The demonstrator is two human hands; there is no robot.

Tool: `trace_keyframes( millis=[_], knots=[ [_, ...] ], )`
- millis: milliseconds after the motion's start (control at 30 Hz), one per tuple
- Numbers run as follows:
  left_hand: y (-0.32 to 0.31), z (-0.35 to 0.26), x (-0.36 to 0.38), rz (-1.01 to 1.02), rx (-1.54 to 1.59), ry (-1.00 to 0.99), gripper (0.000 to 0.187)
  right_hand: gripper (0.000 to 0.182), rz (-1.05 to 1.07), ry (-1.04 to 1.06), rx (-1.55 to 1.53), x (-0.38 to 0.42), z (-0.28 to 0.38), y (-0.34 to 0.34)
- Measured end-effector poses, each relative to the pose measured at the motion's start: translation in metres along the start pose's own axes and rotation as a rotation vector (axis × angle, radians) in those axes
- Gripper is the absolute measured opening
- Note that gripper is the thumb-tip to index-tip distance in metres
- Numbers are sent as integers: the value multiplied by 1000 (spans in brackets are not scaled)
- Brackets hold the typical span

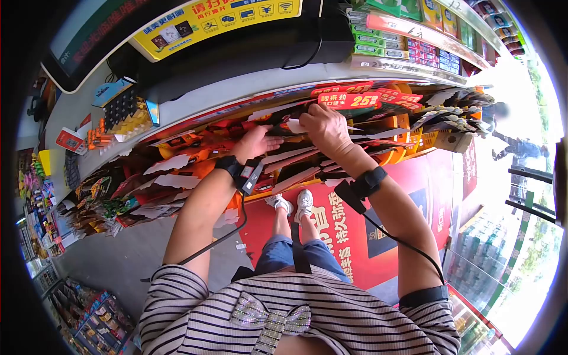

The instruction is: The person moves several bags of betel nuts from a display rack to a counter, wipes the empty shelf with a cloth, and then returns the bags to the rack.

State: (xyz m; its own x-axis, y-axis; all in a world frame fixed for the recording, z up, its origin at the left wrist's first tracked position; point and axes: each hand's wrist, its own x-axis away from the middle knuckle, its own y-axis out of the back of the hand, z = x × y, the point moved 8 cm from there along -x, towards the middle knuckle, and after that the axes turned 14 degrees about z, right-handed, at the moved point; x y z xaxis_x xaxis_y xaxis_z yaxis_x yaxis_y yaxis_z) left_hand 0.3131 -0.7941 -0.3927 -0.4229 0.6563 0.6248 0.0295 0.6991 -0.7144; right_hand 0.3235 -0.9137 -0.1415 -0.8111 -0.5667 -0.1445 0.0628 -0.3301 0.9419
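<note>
My right hand (325, 130) is closed in a pinch on the pale top edge of a flat packet (294, 125) in the display rack. Most of that packet is hidden among its neighbours. Just to the left, my left hand (255, 145) has its fingers stretched out against the packets, holding nothing that I can see. Rows of orange, red and dark flat packets (192, 151) stand edge-on around both hands. Red price signs marked 25 (355, 101) rise right behind my right hand.
Behind the rack runs a grey counter (77, 127) with a screen (89, 35) and a box of small yellow-and-black goods (127, 115). Shelves of small boxed goods (408, 47) are at the upper right. Wrapped stacks of cans (479, 248) stand lower right.
</note>
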Motion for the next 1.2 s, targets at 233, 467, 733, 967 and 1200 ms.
trace_keyframes(
  millis=[233, 467, 733, 967, 1200],
  knots=[
    [26, 3, -28, -51, -77, -52, 28, 6, 120, 84, -43, -2, 4, -38],
    [22, -13, 21, -69, -187, -105, 48, 13, 304, -25, 74, -39, -6, -82],
    [-40, -21, 141, -226, -490, -341, 27, 23, 192, -157, -20, -20, 31, -57],
    [16, 9, 251, -432, -557, -461, 25, 14, 49, -290, -216, 118, -30, 11],
    [50, 43, 368, -825, -364, -589, 34, 10, 391, -664, -316, 220, -81, 32]
  ],
)
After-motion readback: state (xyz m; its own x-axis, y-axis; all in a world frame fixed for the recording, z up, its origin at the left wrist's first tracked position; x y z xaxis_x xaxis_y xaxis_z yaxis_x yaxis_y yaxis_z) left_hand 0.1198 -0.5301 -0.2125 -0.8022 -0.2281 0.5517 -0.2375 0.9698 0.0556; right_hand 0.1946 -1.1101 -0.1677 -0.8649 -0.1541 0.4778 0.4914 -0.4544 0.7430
